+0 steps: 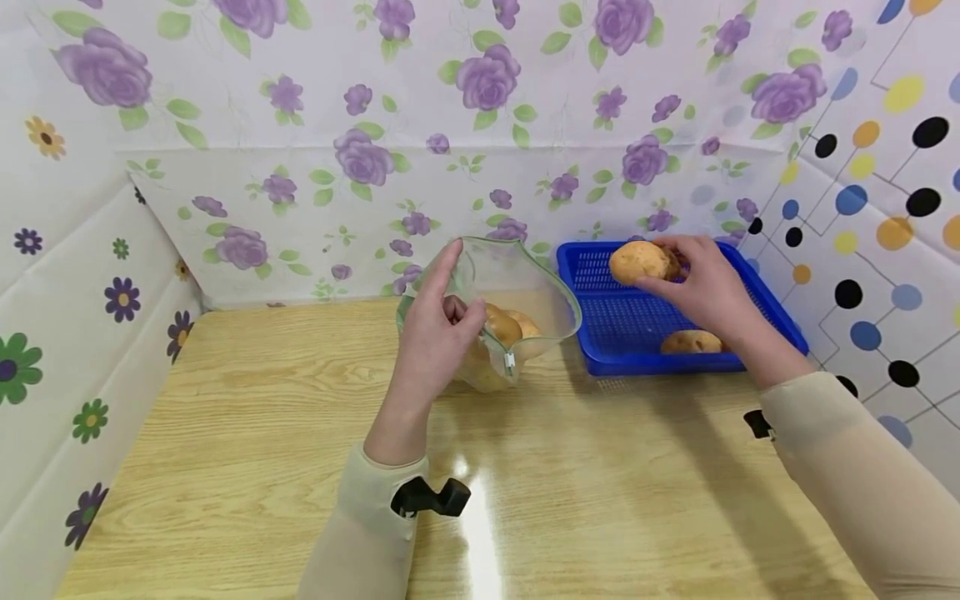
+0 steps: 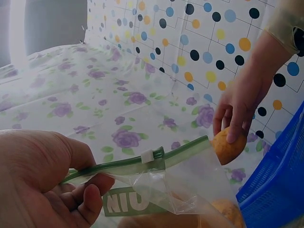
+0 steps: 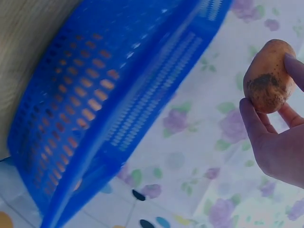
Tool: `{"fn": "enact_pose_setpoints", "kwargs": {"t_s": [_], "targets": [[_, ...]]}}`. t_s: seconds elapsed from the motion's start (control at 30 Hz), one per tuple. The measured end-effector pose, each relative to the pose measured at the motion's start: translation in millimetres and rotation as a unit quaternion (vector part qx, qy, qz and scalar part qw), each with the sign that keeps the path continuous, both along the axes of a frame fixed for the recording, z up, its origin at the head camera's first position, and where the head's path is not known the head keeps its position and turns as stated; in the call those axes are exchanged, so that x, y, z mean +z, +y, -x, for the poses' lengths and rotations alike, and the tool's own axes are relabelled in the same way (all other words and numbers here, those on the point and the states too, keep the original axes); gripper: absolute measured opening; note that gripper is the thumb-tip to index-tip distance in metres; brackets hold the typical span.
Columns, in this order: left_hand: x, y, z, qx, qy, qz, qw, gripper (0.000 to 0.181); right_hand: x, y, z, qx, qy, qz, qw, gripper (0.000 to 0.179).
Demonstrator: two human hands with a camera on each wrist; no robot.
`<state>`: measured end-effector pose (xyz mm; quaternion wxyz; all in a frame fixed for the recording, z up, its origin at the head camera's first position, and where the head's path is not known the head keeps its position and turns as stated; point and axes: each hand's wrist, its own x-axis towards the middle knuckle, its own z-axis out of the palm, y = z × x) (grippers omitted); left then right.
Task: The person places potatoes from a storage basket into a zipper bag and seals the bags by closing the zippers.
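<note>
My left hand (image 1: 438,333) pinches the green zip rim of a clear slider bag (image 1: 558,312), whose mouth gapes open on the table. Several potatoes (image 1: 501,325) lie inside the bag. In the left wrist view the white slider (image 2: 148,156) sits on the green strip beside my fingers. My right hand (image 1: 708,283) grips a potato (image 1: 640,262) by its end, held above the blue basket (image 1: 592,354). A dark, dirty patch marks that potato (image 3: 269,78) in the right wrist view. Another potato (image 1: 690,342) rests in the basket near its front wall.
The wooden table (image 1: 262,467) fills the foreground. A purple-flowered cloth (image 1: 360,167) hangs behind the bag and basket. On the right a dotted cloth (image 1: 862,242) stands close to the basket, and another flowered cloth (image 1: 90,375) borders the left side.
</note>
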<state>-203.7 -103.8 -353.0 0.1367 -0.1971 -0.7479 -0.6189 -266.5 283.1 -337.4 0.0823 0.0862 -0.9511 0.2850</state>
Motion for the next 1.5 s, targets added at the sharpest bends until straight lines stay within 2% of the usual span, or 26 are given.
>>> {"fn": "enact_pose_setpoints", "kwargs": {"t_s": [0.47,0.77,1.0,1.27,1.5], "targets": [[1.0,-0.5,-0.7,-0.003,-0.002,-0.008,1.0000,0.081,24.1,-39.1,-32.4,0.051,0.037,0.057,0.9964,0.064],[0.0,0.4,0.1,0.000,0.007,-0.003,1.0000,0.080,34.4,-55.9,-45.5,0.070,0.060,0.067,0.9935,0.061],[-0.1,-0.5,0.6,0.001,0.001,-0.001,1.0000,0.080,41.5,-76.5,-55.6,0.092,0.098,0.054,0.9895,0.061],[0.1,-0.5,-0.4,0.002,-0.007,-0.003,1.0000,0.081,40.9,-100.4,-61.5,0.133,0.105,0.086,0.9818,0.058],[0.0,0.5,0.4,-0.001,0.000,-0.002,1.0000,0.080,36.1,-114.1,-60.1,0.160,0.132,0.079,0.9751,0.055]]}}
